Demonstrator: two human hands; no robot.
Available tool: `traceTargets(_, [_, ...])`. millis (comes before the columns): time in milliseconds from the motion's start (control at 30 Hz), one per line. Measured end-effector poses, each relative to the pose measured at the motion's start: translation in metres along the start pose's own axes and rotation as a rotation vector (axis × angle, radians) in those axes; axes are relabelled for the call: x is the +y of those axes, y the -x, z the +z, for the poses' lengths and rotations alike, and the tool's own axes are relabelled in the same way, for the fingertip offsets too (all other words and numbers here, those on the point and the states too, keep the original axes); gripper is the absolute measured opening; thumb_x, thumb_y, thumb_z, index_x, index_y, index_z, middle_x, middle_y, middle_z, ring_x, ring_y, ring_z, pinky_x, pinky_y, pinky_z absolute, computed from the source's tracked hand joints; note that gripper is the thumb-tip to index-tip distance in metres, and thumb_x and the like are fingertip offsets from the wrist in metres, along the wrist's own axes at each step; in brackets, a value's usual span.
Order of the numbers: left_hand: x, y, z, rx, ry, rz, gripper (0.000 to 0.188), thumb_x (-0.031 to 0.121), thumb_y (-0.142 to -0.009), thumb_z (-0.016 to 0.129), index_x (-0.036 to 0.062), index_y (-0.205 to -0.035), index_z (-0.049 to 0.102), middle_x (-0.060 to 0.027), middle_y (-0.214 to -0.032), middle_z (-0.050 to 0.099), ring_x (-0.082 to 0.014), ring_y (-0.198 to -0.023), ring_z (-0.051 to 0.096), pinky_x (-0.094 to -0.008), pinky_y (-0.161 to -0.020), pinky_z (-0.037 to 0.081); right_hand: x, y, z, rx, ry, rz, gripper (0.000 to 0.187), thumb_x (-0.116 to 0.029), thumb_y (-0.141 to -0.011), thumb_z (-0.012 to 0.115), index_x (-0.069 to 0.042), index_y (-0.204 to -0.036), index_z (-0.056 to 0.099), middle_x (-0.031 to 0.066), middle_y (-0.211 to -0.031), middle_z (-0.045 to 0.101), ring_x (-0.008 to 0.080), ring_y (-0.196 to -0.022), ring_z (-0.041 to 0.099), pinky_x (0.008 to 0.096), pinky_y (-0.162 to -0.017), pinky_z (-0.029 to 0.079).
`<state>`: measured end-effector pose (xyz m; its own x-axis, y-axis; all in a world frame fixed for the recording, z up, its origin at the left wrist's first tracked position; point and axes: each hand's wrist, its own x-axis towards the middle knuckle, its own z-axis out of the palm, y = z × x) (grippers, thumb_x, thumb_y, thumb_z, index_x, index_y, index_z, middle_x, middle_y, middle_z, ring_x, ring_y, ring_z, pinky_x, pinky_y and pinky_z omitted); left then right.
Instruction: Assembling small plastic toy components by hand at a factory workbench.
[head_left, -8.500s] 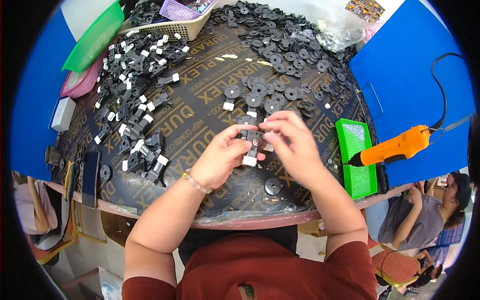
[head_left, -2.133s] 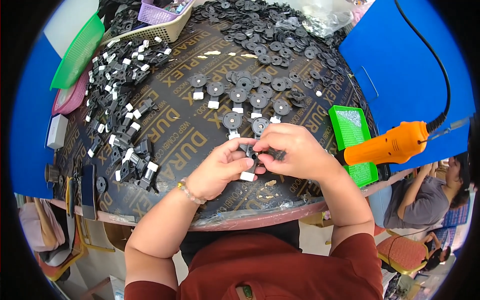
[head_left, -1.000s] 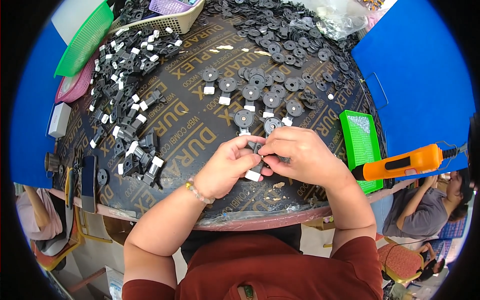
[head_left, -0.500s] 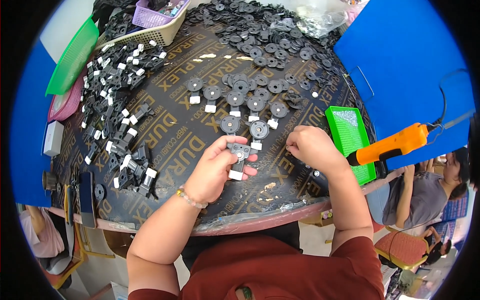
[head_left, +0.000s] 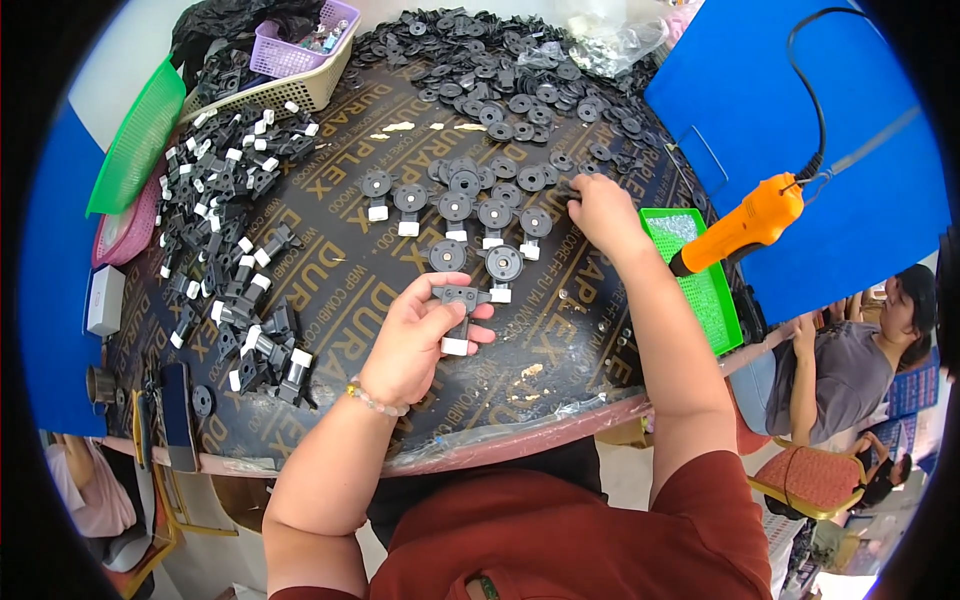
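My left hand [head_left: 425,330] holds a black plastic bracket [head_left: 461,298] with a white end block [head_left: 454,346], the thumb lying across its front. Farther out and to the right, my right hand [head_left: 608,212] is closed, its curled fingertips down among small black parts [head_left: 570,186]. Whatever those fingers grip is hidden. Just beyond my left hand stand several assembled pieces, each a black disc [head_left: 504,262] on a bracket with a white end. Another such disc [head_left: 447,256] lies right above the held bracket.
Loose brackets with white ends [head_left: 245,260] are heaped at left, black discs [head_left: 520,103] at the back. An orange electric screwdriver [head_left: 745,225] hangs over a green tray [head_left: 728,335] of small parts at right. Baskets [head_left: 290,95] stand back left; a phone [head_left: 180,415] lies near left.
My right hand has reached away from me to the small black parts beyond the tray's left side. My left hand keeps the bracket, its thumb slightly shifted. The screwdriver's tilt has changed.
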<state>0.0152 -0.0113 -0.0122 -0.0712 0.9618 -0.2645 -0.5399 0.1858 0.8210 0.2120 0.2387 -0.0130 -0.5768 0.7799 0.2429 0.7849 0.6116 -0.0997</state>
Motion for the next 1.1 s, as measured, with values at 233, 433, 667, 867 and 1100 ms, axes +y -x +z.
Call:
traceTargets(233, [0.001,0.001,0.002,-0.003,-0.007,0.015,0.032,0.007,-0.097,0.052,0.0045,-0.129,0.051,-0.0194,-0.111,0.067,-0.0253,-0.088,0.071,-0.0322,-0.072,0.056,0.037,-0.014,0.003,0.243,-0.219,0.100,0.028,-0.006,-0.082,0.062,0.002,-0.108,0.070,0.0272,-0.098,0.069,0.0398,-0.091,0.068,0.0469,-0.086,0.054])
traceTargets(433, [0.000,-0.001,0.003,0.002,-0.004,0.032,0.032,0.007,-0.097,0.051,0.0042,-0.129,0.050,-0.0200,-0.113,0.066,-0.0259,-0.092,0.070,-0.0332,-0.076,0.057,0.017,-0.009,-0.030,0.029,-0.937,0.393,0.030,-0.003,-0.086,0.068,0.007,-0.115,0.067,0.0109,-0.096,0.072,0.0134,-0.077,0.066,0.0264,-0.072,0.054])
traceTargets(667, [0.002,0.000,-0.004,-0.052,0.141,0.039,0.037,0.014,-0.102,0.044,0.0005,-0.137,0.045,-0.0242,-0.119,0.064,-0.0315,-0.101,0.069,-0.0389,-0.084,0.057,-0.069,0.033,-0.060,-0.077,-1.257,-0.031,0.008,-0.001,-0.084,0.070,0.001,-0.091,0.068,0.0108,-0.117,0.068,0.0122,-0.097,0.063,0.0254,-0.083,0.051])
traceTargets(867, [0.001,-0.003,-0.004,-0.087,0.193,0.070,0.038,0.016,-0.103,0.047,0.0009,-0.137,0.045,-0.0201,-0.120,0.065,-0.0297,-0.103,0.068,-0.0393,-0.086,0.057,-0.103,0.063,-0.048,0.054,-0.843,-0.497,0.012,0.000,-0.079,0.071,-0.003,-0.090,0.066,0.0135,-0.111,0.069,0.0279,-0.095,0.070,0.0353,-0.081,0.057])
traceTargets(1100, [-0.002,-0.003,-0.008,-0.087,0.222,0.093,0.036,0.016,-0.103,0.049,0.0009,-0.135,0.047,-0.0122,-0.117,0.065,-0.0217,-0.101,0.068,-0.0365,-0.085,0.057,-0.110,0.069,-0.040,0.071,-0.754,-0.577,0.026,-0.012,-0.073,0.082,-0.005,-0.091,0.065,0.0120,-0.115,0.068,0.0290,-0.094,0.068,0.0377,-0.081,0.055])
